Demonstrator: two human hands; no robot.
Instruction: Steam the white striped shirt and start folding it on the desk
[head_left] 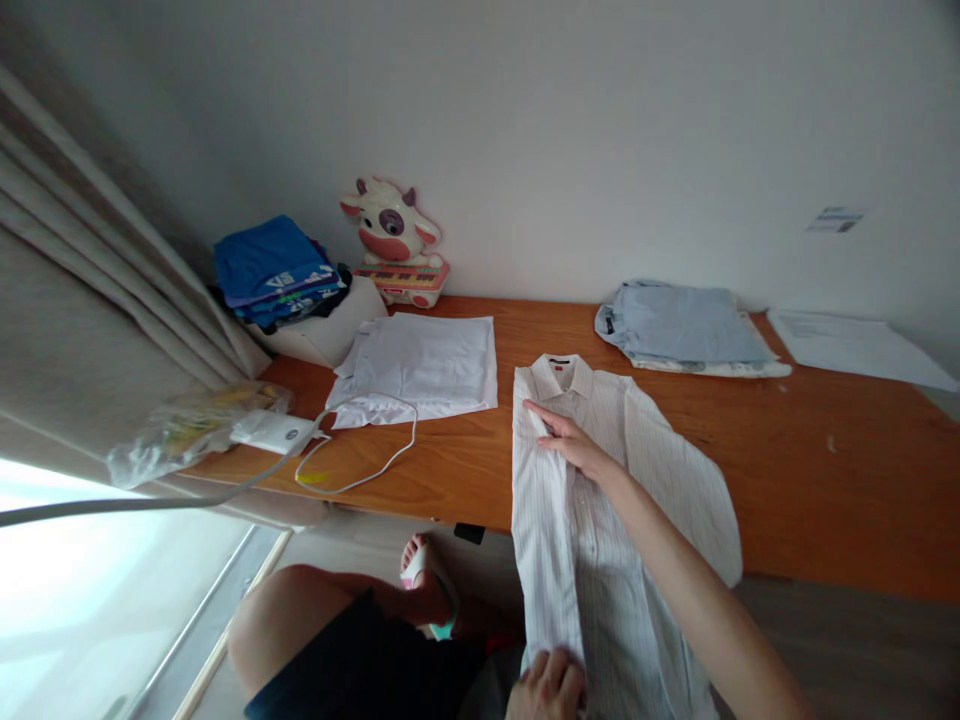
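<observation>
A white striped dress shirt lies front-up on the wooden table, its collar toward the wall and its lower part hanging over the near edge. Its left side is folded inward. My right hand rests flat on the shirt's chest just below the collar, fingers stretched out. My left hand grips the folded edge of the shirt near the hem, at the bottom of the view.
A folded white shirt lies to the left. Folded light blue garments sit at the back, papers at the far right. A blue clothes stack, a cow toy keyboard, a white cable and a curtain are on the left.
</observation>
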